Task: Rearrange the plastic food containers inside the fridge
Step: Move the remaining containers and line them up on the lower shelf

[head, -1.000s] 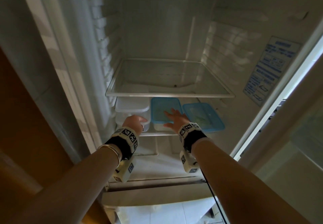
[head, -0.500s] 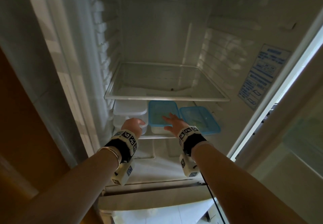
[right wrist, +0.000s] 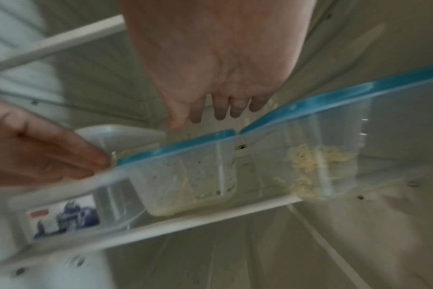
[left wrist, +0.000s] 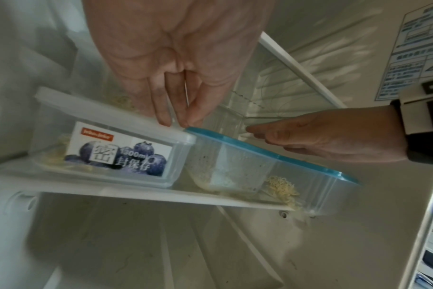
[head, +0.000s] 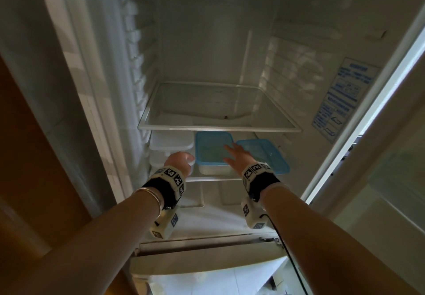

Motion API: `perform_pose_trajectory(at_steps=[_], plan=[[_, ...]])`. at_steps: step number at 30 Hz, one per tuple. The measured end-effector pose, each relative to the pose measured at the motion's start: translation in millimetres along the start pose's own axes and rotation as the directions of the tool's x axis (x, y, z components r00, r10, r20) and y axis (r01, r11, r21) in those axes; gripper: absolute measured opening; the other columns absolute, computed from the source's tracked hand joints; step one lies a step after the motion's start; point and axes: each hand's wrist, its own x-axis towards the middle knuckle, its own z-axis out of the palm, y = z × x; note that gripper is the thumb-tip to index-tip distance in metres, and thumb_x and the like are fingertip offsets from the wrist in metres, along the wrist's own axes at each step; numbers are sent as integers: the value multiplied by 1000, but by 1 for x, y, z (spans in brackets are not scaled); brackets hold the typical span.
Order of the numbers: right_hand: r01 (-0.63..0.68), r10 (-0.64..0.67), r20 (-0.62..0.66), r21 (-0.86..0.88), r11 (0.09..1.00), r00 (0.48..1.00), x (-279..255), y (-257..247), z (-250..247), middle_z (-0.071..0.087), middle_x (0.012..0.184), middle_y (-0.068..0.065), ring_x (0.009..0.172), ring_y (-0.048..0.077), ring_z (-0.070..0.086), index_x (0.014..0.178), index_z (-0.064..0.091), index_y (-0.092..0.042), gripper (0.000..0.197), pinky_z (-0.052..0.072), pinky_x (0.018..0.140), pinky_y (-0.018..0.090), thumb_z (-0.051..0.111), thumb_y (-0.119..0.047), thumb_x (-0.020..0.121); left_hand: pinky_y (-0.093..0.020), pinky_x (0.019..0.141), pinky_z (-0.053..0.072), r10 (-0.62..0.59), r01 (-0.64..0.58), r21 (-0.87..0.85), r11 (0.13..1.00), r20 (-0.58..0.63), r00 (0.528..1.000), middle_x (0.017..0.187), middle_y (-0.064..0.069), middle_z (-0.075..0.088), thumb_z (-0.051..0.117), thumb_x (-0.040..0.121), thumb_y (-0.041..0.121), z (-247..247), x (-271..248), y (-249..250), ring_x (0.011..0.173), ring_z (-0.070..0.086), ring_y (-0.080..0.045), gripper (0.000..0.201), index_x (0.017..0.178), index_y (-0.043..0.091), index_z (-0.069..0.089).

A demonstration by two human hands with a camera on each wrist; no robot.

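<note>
Three clear containers stand in a row on the lower shelf (head: 213, 179). On the left is a white-lidded container (head: 171, 143) with a blueberry label (left wrist: 119, 156). A blue-lidded container (head: 211, 147) stands in the middle, and a second blue-lidded one (head: 264, 154), set askew, is on the right. My left hand (head: 178, 160) pinches the white lid's front right corner (left wrist: 178, 127) with its fingertips. My right hand (head: 236, 156) is open, with fingers spread flat over the middle blue lid (left wrist: 235, 142). I cannot tell whether they touch it.
The glass shelf (head: 218, 129) just above the containers carries nothing and leaves little height over their lids. A blue sticker (head: 342, 97) is on the fridge's right wall. Below lies the white fridge floor (head: 218, 216). A wooden panel (head: 34, 179) stands at the left.
Both hands stay at the same containers. The right hand has shifted slightly to the right over the blue lid, and the head view has tilted a little.
</note>
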Motion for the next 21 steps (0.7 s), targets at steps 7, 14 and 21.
perform_pose_trajectory(at_steps=[7,14,21], plan=[[-147,147,7,29,989,989,-31,50,-6,11,161,4,148,21,12,151,16,-19,56,12,121,39,31,-38,100,-29,111,37,146,-150,73,986,51,988,140,-11,53,54,91,11,15,-4,32,129,50,-24,44,135,12,51],[-80,87,82,-91,993,993,-54,68,-4,-1,161,1,149,19,4,152,7,-22,87,11,122,38,64,-27,87,-31,111,36,150,-165,143,976,106,983,142,-11,51,59,89,21,30,2,54,132,47,-27,53,139,12,45],[-84,84,25,-2,996,996,-49,73,-7,8,161,-2,148,17,12,150,18,-26,68,13,120,28,46,0,94,-30,117,30,140,-154,83,985,152,978,145,-9,48,64,87,22,43,13,61,134,44,-24,53,137,10,48]])
